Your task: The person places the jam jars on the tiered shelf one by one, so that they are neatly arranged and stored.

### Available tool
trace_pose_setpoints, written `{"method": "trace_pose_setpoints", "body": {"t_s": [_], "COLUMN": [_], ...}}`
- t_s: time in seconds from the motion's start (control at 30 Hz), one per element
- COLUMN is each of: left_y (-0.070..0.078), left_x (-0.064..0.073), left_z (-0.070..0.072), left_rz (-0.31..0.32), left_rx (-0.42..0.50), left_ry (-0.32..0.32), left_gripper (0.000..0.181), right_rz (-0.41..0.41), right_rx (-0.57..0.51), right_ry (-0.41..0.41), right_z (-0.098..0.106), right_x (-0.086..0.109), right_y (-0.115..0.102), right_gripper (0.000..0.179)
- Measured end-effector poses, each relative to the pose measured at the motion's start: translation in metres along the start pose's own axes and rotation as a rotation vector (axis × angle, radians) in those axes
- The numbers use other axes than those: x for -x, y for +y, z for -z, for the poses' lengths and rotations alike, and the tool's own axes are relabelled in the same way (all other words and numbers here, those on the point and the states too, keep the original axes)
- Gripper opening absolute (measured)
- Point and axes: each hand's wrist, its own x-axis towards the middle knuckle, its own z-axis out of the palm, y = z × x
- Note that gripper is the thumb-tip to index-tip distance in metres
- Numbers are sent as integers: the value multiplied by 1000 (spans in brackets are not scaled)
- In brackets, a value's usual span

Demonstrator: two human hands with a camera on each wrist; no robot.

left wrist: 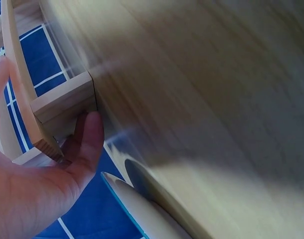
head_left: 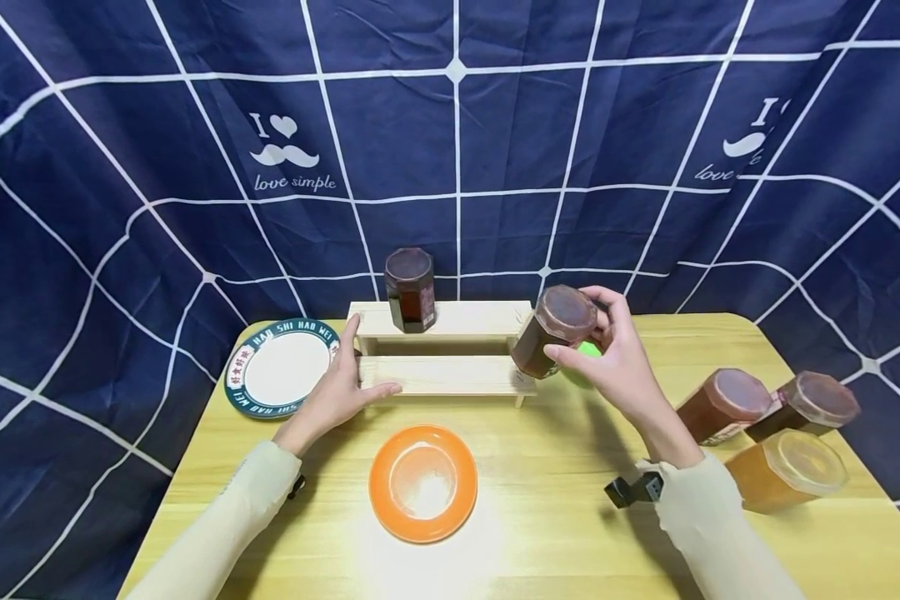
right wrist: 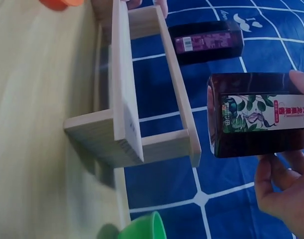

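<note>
A two-tier wooden rack point(head_left: 438, 375) stands at the back of the table. My left hand point(head_left: 335, 390) grips its left end, fingers curling around the wood in the left wrist view. One dark jar point(head_left: 412, 293) stands upright on the upper shelf, left of the middle. In my right hand point(head_left: 617, 354), a second dark jar with a printed fruit label point(right wrist: 261, 113) is held between thumb and fingers near its lid. It tilts over the rack's right end in the head view. The right wrist view shows a gap between its base and the upper shelf.
A green cup point(right wrist: 151, 230) sits right of the rack. At the table's right are a reddish jar point(head_left: 723, 404), a dark jar point(head_left: 810, 404) and an amber jar point(head_left: 783, 471). An orange plate point(head_left: 381, 492) lies in front; a green-rimmed plate point(head_left: 238, 392) lies left.
</note>
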Motion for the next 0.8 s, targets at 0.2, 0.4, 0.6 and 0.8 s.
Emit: {"method": "trace_pose_setpoints", "body": {"t_s": [0.2, 0.4, 0.6, 0.8], "left_y": [-1, -3, -3, -2], "left_x": [1, 1, 2, 2], "left_z": [-1, -2, -2, -1], "left_rz": [3, 9, 18, 12], "left_rx": [3, -3, -7, -6], "left_ry": [8, 7, 5, 8], "left_gripper": [134, 133, 134, 133], "right_rz": [29, 26, 21, 1], "right_rx": [-55, -89, -104, -143], "right_ry": [-30, -56, -75, -102], "right_z": [-13, -26, -37, -47], "right_x": [-23, -40, -56, -70], "right_y": [7, 14, 17, 22], "right_gripper": [81, 81, 82, 82]}}
